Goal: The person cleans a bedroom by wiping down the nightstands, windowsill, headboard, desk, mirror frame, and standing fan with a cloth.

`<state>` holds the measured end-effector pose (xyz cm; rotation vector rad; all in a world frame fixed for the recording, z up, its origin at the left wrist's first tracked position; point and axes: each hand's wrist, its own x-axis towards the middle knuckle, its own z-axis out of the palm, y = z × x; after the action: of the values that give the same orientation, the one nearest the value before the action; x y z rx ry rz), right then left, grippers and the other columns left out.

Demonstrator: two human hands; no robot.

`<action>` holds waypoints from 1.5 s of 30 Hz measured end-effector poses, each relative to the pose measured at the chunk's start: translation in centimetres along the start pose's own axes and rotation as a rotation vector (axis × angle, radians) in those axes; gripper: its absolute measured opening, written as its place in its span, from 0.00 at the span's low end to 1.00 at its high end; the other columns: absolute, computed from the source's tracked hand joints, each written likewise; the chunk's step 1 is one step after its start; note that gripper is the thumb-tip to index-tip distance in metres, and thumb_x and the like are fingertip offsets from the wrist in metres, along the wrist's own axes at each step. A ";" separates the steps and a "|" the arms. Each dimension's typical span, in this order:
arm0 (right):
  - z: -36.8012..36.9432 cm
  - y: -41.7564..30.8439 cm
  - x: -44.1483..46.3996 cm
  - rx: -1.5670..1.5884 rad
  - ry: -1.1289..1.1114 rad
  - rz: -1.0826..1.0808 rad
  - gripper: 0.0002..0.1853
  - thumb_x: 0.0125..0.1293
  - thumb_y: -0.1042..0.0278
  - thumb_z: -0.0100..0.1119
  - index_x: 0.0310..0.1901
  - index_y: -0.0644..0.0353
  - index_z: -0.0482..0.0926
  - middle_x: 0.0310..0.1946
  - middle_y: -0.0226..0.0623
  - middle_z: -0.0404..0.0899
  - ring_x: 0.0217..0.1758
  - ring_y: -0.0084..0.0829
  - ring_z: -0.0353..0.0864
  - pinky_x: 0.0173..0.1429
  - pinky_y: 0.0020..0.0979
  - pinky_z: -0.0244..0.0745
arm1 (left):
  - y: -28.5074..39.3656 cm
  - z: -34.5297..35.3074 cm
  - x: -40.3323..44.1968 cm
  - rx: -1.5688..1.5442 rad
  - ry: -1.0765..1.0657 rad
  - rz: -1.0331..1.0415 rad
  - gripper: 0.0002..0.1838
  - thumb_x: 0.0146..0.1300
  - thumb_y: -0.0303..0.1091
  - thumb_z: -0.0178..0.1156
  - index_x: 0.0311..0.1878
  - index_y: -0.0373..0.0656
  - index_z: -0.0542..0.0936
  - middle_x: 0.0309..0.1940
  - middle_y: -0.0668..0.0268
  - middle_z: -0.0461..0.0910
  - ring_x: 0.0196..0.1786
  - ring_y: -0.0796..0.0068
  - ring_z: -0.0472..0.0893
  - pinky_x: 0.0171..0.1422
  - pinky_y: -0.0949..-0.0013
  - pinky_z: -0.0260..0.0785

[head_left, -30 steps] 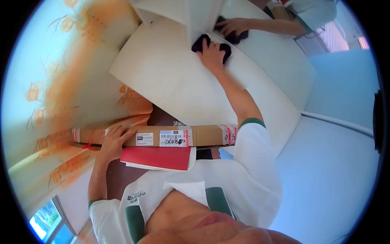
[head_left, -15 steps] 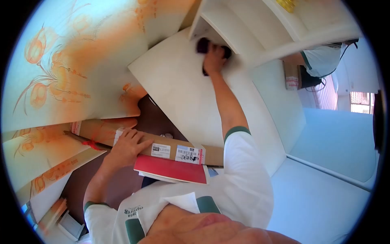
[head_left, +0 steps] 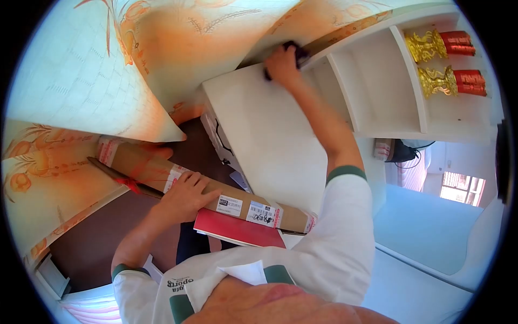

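Note:
My right hand (head_left: pixel 282 66) presses on a dark cloth (head_left: pixel 300 53) at the far end of the white surface (head_left: pixel 259 124), near the curtain and the shelf's corner. Its fingers are bent over the cloth. Fingers spread, my left hand (head_left: pixel 189 197) lies on a long cardboard box (head_left: pixel 237 195) with printed labels. The box runs slantwise in front of my body. Against its near side is a red folder (head_left: pixel 237 228) with white sheets under it.
Orange-flowered curtains (head_left: pixel 178 48) hang on the left and at the back. A white shelf (head_left: pixel 377 81) holds gold trophies (head_left: pixel 438 81) with red bases. A mirror (head_left: pixel 426 162) stands below it. Dark brown floor (head_left: pixel 102 243) shows at the lower left.
My right hand has moved with the dark cloth from beside the mirror and shelf to the surface's far edge. The view has turned, showing the trophies. My left hand stays on the box.

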<state>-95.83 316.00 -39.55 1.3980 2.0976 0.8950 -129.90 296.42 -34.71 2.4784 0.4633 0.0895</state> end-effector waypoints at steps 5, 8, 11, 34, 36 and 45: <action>8.2 4.2 3.9 0.469 -0.730 0.525 0.25 0.65 0.55 0.38 0.62 0.55 0.62 0.64 0.41 0.57 0.67 0.45 0.54 0.61 0.60 0.49 | -0.3 0.7 0.2 0.015 -0.022 -0.020 0.24 0.45 0.32 0.59 0.50 0.47 0.74 0.44 0.52 0.71 0.50 0.54 0.69 0.58 0.55 0.58; 8.7 2.5 4.8 0.508 -0.870 0.573 0.23 0.65 0.60 0.37 0.59 0.59 0.65 0.61 0.44 0.62 0.65 0.48 0.55 0.56 0.62 0.55 | -0.3 0.7 -0.2 -0.059 0.007 -0.032 0.23 0.46 0.30 0.57 0.50 0.47 0.74 0.43 0.52 0.72 0.50 0.54 0.69 0.57 0.56 0.58; 4.1 -3.2 0.0 0.486 -0.138 0.413 0.16 0.61 0.64 0.43 0.50 0.48 0.74 0.50 0.40 0.70 0.51 0.43 0.67 0.46 0.60 0.62 | -0.1 1.5 -0.4 -0.044 0.000 -0.043 0.26 0.43 0.27 0.58 0.52 0.48 0.72 0.48 0.52 0.70 0.53 0.54 0.68 0.58 0.54 0.58; -21.5 -2.7 -8.3 0.616 0.536 0.251 0.07 0.44 0.74 0.55 0.29 0.55 0.76 0.42 0.37 0.72 0.50 0.42 0.69 0.45 0.39 0.65 | -3.8 2.9 7.8 0.170 -0.186 0.675 0.22 0.47 0.33 0.56 0.49 0.53 0.73 0.35 0.62 0.73 0.42 0.62 0.72 0.47 0.62 0.60; -20.4 0.5 -0.3 0.551 0.369 0.273 0.11 0.50 0.73 0.51 0.37 0.54 0.77 0.48 0.35 0.70 0.57 0.40 0.64 0.50 0.43 0.64 | -3.5 3.3 7.6 0.184 -0.136 0.694 0.22 0.45 0.33 0.57 0.49 0.53 0.74 0.35 0.62 0.73 0.42 0.63 0.72 0.46 0.62 0.61; -16.8 -0.4 2.4 0.767 0.028 0.781 0.16 0.53 0.64 0.50 0.44 0.57 0.70 0.44 0.46 0.69 0.54 0.43 0.64 0.47 0.55 0.64 | -4.0 0.8 7.9 0.240 -0.171 0.583 0.24 0.44 0.35 0.59 0.49 0.56 0.74 0.37 0.63 0.75 0.46 0.63 0.73 0.51 0.58 0.61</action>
<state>-108.50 313.75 -28.39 2.7148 1.9895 0.3147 -123.56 301.70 -38.02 2.7508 -0.3496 0.0567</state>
